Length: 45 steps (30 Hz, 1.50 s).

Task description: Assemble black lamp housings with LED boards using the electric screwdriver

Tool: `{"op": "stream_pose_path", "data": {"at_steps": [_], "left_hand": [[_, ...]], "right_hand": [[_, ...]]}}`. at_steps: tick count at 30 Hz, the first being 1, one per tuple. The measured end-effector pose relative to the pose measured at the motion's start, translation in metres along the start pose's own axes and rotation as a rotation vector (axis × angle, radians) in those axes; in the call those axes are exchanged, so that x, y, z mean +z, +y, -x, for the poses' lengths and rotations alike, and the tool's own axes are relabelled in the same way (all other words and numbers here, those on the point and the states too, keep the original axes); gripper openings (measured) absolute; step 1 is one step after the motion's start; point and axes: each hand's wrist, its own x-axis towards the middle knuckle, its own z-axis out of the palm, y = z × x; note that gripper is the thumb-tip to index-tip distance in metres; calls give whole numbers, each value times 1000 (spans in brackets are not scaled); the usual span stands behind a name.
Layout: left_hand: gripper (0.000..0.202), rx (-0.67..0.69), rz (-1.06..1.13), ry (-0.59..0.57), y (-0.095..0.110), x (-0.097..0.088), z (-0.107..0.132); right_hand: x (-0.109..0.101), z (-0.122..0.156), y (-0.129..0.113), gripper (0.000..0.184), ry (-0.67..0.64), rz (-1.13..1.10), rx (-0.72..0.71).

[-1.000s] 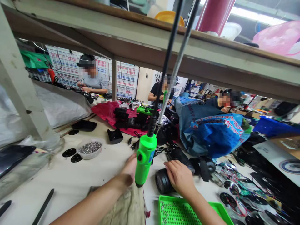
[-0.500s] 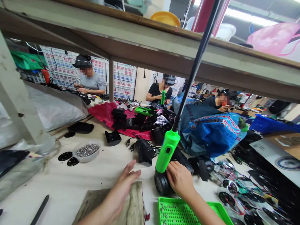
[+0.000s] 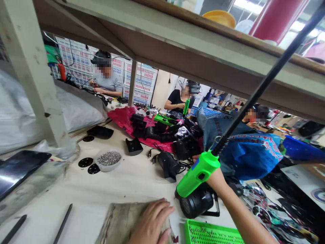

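My left hand lies on a worn, greyish-brown board, fingers stretched out and nothing in them. My right hand reaches across the table behind a hanging green electric screwdriver. The tool hides most of that hand; only the wrist and a bit of fingertip near the black parts show, so its grip is not visible. Under the screwdriver lies a black lamp-like housing with a bracket. Beyond it sits another black housing with a cable. A green tray of screws is in front.
A bowl of small metal screws stands at left beside black discs. Black parts lie on pink plastic. A blue bag and wired parts are at right. A shelf beam crosses above; several people sit beyond.
My right hand has left the black housing and moved farther back, behind the screwdriver. My left hand has come down flat onto the board. The view has shifted, and the screwdriver leans more.
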Motion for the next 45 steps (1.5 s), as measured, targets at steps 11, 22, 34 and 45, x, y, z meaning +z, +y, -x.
{"op": "stream_pose_path", "data": {"at_steps": [11,22,34,45], "left_hand": [[26,19,18,40,4,1,-5],[42,-126,284,-50,11,-21,-12],[60,-304,366,-154,20,-24,-13],[55,-363,405,-55,22,-25,-10]], "right_hand": [[75,-12,-43,68,-149,-180,-54],[79,4,-65,82,-219,-83,-182],[76,12,-68,101,-283,-14,-270],[69,16,-74,96,-370,-23,-393]]}}
